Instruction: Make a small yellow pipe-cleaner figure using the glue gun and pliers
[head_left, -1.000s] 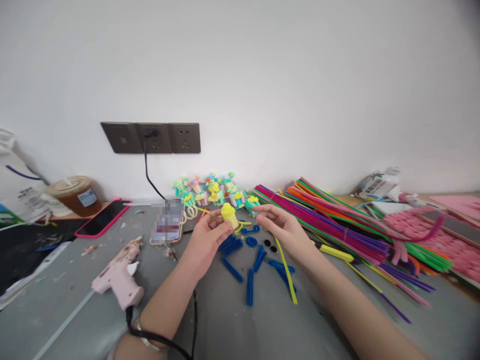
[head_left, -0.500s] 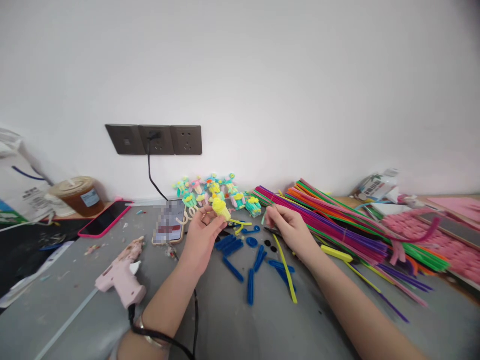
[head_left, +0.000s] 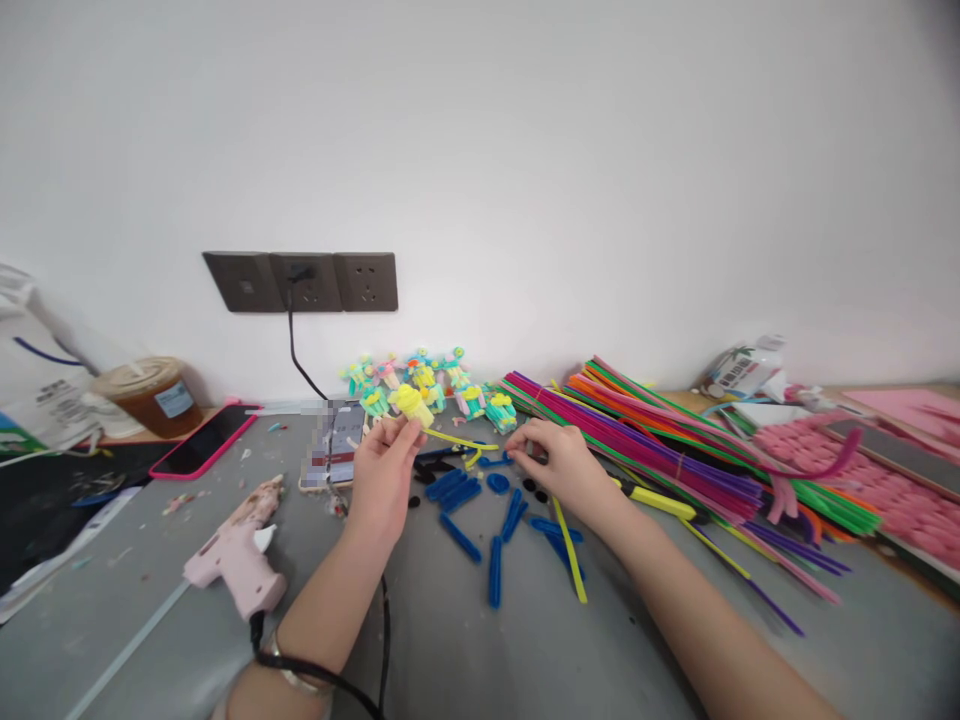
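Observation:
My left hand [head_left: 384, 468] is closed on a small yellow pipe-cleaner figure [head_left: 409, 401], lifted above the grey table [head_left: 450, 650]; a yellow tail [head_left: 457, 441] trails from it to the right. My right hand [head_left: 564, 465] is low over the table with its fingers pinched together near the tail's end and a small blue piece [head_left: 496, 461]; what it pinches I cannot make out. Several short blue pipe-cleaner pieces [head_left: 459, 538] and a yellow strip [head_left: 568, 548] lie under and between my hands.
A pink glue gun [head_left: 234, 552] lies at left, its black cord [head_left: 384, 640] crossing my left arm. A phone [head_left: 336, 455], a pink-cased phone [head_left: 205, 438], a lidded drink cup [head_left: 154, 394], finished figures [head_left: 427, 380] by the wall, and long coloured pipe cleaners [head_left: 675, 440] at right.
My left hand has carried the yellow figure up and to the left, drawing out its yellow tail. My right hand has closed into a pinch and dropped toward the table.

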